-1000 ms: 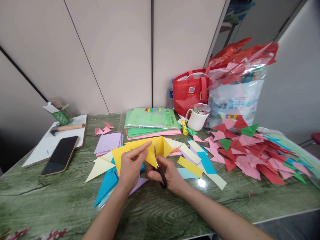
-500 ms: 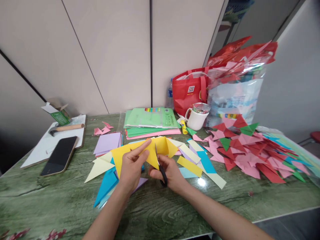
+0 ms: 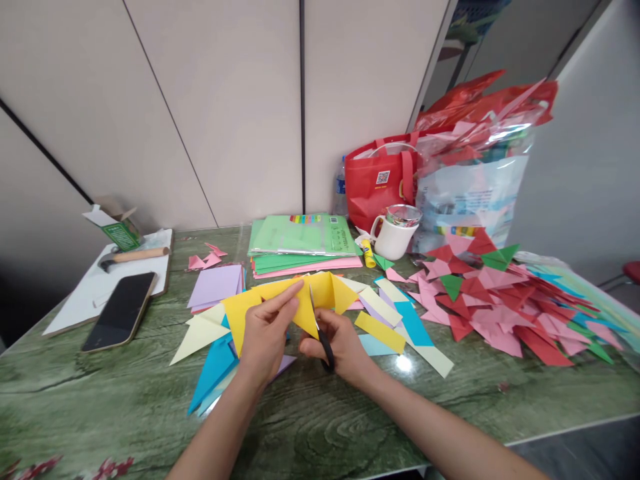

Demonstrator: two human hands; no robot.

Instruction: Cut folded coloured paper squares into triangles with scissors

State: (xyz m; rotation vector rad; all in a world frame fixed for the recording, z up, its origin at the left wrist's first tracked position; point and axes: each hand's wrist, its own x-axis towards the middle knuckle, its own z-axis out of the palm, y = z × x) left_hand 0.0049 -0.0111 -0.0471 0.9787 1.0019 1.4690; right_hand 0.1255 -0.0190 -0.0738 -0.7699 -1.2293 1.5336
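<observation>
My left hand point(image 3: 265, 333) pinches a folded yellow paper sheet point(image 3: 323, 292) and holds it up above the green table point(image 3: 320, 427). My right hand point(image 3: 343, 347) grips black-handled scissors point(image 3: 320, 330), and their blades run up into the yellow sheet near its middle. Beneath both hands lie cut paper pieces: a pale yellow triangle point(image 3: 197, 332), a blue piece point(image 3: 215, 367), a yellow strip point(image 3: 380, 332) and a cream strip point(image 3: 435, 360).
A phone point(image 3: 120, 310) and a hammer point(image 3: 133, 256) lie on a white board at the left. A stack of coloured sheets point(image 3: 303, 245), a glue stick point(image 3: 368, 254) and a white mug point(image 3: 395, 235) stand behind. Red bags point(image 3: 385, 183) and a heap of folded triangles point(image 3: 500, 300) fill the right.
The right hand and scissors have crept slightly forward along the yellow sheet. The left hand keeps its grip almost unmoved.
</observation>
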